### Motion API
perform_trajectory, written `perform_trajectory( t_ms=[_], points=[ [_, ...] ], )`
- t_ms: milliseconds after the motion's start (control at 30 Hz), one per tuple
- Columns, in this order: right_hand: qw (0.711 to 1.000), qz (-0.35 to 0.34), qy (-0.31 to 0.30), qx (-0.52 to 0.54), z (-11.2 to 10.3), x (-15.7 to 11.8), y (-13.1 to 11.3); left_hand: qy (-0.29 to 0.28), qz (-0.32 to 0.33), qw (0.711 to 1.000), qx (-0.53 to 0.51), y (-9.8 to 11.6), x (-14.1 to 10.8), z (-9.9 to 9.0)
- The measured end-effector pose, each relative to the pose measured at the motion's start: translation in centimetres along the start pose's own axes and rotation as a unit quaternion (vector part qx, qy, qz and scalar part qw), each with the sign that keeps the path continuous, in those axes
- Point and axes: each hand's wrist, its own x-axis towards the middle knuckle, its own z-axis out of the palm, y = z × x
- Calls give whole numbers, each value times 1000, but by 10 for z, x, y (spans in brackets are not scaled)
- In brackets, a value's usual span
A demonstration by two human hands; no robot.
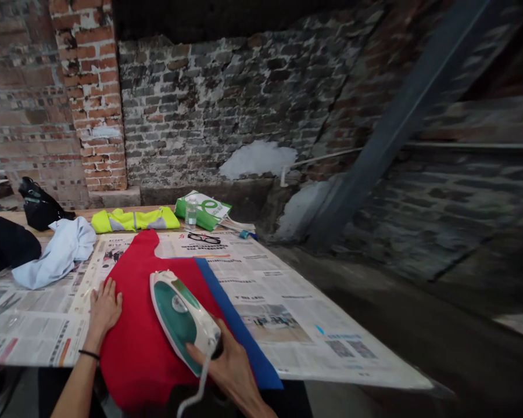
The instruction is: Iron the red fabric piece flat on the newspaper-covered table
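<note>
Green/wht steam iron (181, 320) on red cloth (133, 354) w/ blue strip (239, 331).

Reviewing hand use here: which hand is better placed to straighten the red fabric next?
Left, probably: the left hand lies flat and free on the red fabric, while the right hand grips the green-and-white steam iron.

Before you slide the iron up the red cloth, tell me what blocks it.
Nothing visible: the red cloth ahead of the iron in the right hand runs unobstructed to its top. The left hand rests to the side.
</note>
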Motion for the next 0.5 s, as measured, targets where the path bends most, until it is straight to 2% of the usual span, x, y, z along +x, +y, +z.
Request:
perform_trajectory(
  t_ms=[100,167,233,367,433,500],
  points=[
    [1000,0,0,-4,7,-12,-5,-1,-4,1000,-7,1,-1,-1],
    [999,12,7,-33,22,-2,-21,0,-6,1000,-9,1,-1,-1],
    [997,30,-3,-77,42,21,-44,1,-8,1000,-9,1,0,-1],
    [987,79,-31,-134,75,84,-85,5,-9,1000,-7,1,1,-2],
    [986,93,-33,-134,82,106,-94,6,-7,1000,-11,0,2,-2],
    [985,95,-38,-137,82,110,-91,4,-8,1000,-24,0,3,-2]
  ],
)
